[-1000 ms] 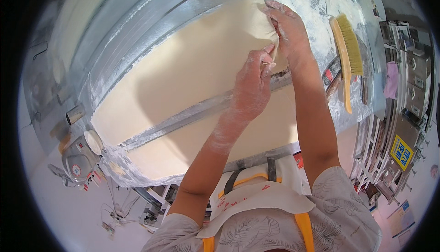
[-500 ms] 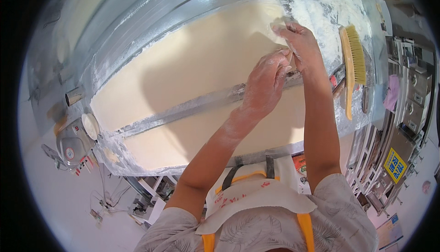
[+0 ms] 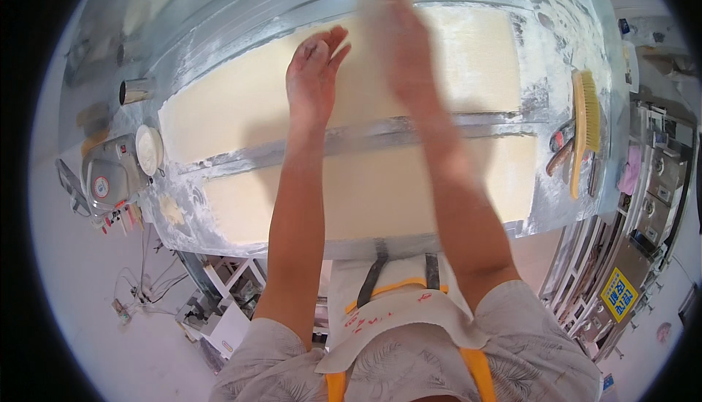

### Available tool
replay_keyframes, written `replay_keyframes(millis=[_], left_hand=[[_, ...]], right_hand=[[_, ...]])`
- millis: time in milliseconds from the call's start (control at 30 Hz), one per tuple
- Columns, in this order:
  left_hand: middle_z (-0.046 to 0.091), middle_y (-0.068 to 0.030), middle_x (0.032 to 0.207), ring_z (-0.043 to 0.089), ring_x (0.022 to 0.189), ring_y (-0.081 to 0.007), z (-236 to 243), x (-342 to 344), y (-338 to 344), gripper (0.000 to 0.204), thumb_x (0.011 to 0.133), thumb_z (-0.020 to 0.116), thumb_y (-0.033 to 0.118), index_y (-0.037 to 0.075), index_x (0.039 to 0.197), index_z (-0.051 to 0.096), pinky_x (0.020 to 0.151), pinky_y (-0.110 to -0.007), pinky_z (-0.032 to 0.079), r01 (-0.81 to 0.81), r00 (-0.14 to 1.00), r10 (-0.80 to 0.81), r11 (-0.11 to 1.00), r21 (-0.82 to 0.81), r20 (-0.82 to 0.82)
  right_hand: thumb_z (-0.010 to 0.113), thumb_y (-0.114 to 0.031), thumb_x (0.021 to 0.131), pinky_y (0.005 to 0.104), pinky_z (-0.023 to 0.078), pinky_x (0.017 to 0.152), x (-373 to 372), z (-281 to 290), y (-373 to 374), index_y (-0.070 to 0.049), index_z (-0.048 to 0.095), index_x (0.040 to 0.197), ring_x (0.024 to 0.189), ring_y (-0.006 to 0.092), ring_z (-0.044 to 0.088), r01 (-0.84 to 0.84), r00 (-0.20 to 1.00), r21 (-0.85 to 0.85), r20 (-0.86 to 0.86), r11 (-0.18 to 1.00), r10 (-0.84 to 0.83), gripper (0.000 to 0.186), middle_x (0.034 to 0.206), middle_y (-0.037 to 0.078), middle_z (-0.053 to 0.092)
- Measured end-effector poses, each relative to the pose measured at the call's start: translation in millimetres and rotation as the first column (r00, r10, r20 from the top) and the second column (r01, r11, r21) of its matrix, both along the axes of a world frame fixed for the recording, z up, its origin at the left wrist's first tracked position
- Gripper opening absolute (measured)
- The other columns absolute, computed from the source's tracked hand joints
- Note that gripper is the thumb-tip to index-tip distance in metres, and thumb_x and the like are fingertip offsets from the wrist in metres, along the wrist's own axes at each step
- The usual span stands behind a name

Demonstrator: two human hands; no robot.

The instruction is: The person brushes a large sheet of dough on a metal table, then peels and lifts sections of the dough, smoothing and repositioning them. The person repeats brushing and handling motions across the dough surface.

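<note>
Two long, pale sheets of rolled dough lie side by side: the far sheet (image 3: 234, 120) and the near sheet (image 3: 365, 201), parted by a narrow floury strip. My left hand (image 3: 313, 73) is over the far dough sheet, fingers loosely bent and apart, with nothing visible in them. Flour whitens its skin. To its right, my right hand (image 3: 402, 43) reaches over the far edge of that sheet. Motion smears its fingers, and a pale blur surrounds them; whether they hold anything cannot be made out.
A wooden-handled bench brush (image 3: 585, 131) lies at the right of the floury metal table (image 3: 545, 175), beside a red-and-black tool (image 3: 561, 137). At the left are a white round bowl (image 3: 149, 150), a metal cylinder (image 3: 136, 91) and a kitchen scale (image 3: 110, 175).
My hands were close together at the right end of the far sheet, pinching at its edge. They have parted and moved left, the right one also reaching farther away.
</note>
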State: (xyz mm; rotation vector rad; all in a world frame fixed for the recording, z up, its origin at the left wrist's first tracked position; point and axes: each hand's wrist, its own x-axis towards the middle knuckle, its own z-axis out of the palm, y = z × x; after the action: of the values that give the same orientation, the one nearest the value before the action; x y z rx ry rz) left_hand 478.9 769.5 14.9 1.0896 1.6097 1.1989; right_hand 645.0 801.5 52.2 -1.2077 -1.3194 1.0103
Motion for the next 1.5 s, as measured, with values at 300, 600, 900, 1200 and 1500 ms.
replay_keyframes(millis=[300, 600, 900, 1200, 1500], left_hand=[[0.039, -0.0138, 0.169, 0.034, 0.157, -0.0306, 41.3, -182.6, -55.3, 0.059, 0.109, 0.055, 0.031, 0.007, 0.161, 0.040, 0.130, -0.044, 0.027, 0.134, 0.135, -0.046, 0.991, -0.028, -0.990], [0.043, -0.0081, 0.170, 0.038, 0.158, -0.0256, 149.4, -379.1, -196.6, 0.043, 0.117, 0.044, 0.030, 0.012, 0.156, 0.050, 0.129, -0.038, 0.029, -0.259, -0.210, 0.100, 0.954, 0.153, -0.973], [0.046, -0.0085, 0.168, 0.039, 0.157, -0.0252, 223.7, -512.8, -429.5, 0.044, 0.117, 0.045, 0.029, 0.011, 0.156, 0.051, 0.130, -0.038, 0.028, -0.568, 0.654, 0.640, 0.767, 0.297, -0.403], [0.048, -0.0089, 0.165, 0.040, 0.157, -0.0247, 251.3, -543.5, -528.8, 0.045, 0.116, 0.046, 0.029, 0.010, 0.156, 0.051, 0.131, -0.039, 0.027, -0.727, 0.686, 0.674, 0.622, 0.291, 0.274], [0.051, -0.0093, 0.163, 0.040, 0.156, -0.0243, 211.3, -477.3, -488.6, 0.045, 0.115, 0.047, 0.029, 0.009, 0.155, 0.052, 0.131, -0.040, 0.025, -0.531, 0.450, 0.196, 0.843, 0.085, 0.871]], right_hand=[[0.068, -0.015, 0.101, 0.0465, 0.055, 0.097, -190.6, 84.9, -218.3, 0.000, 0.066, 0.134, 0.107, 0.0354, 0.073, -0.564, 0.822, -0.199, -0.225, 0.802, 0.522, 0.036, 0.119, 0.023, 0.074], [0.061, -0.017, 0.109, 0.0467, 0.055, 0.111, -402.7, -59.9, -280.2, -0.001, 0.063, 0.137, 0.124, 0.0326, 0.068, -0.723, 0.129, -0.366, -0.905, 0.586, -0.406, 0.033, 0.137, 0.018, 0.069], [0.060, -0.015, 0.108, 0.0475, 0.054, 0.113, -612.1, -61.4, -249.2, -0.001, 0.062, 0.138, 0.126, 0.0330, 0.067, -0.714, 0.129, -0.439, -0.848, 0.545, -0.515, 0.033, 0.139, 0.018, 0.067], [0.059, -0.012, 0.108, 0.0483, 0.053, 0.114, -536.7, -41.5, -226.2, -0.001, 0.061, 0.140, 0.129, 0.0334, 0.065, -0.627, 0.196, -0.437, -0.890, 0.645, -0.413, 0.034, 0.142, 0.019, 0.066], [0.058, -0.010, 0.108, 0.0491, 0.052, 0.116, -172.5, -1.9, -241.9, 0.000, 0.060, 0.141, 0.131, 0.0338, 0.063, -0.161, 0.337, -0.446, -0.863, 0.880, -0.376, 0.035, 0.144, 0.019, 0.064]])
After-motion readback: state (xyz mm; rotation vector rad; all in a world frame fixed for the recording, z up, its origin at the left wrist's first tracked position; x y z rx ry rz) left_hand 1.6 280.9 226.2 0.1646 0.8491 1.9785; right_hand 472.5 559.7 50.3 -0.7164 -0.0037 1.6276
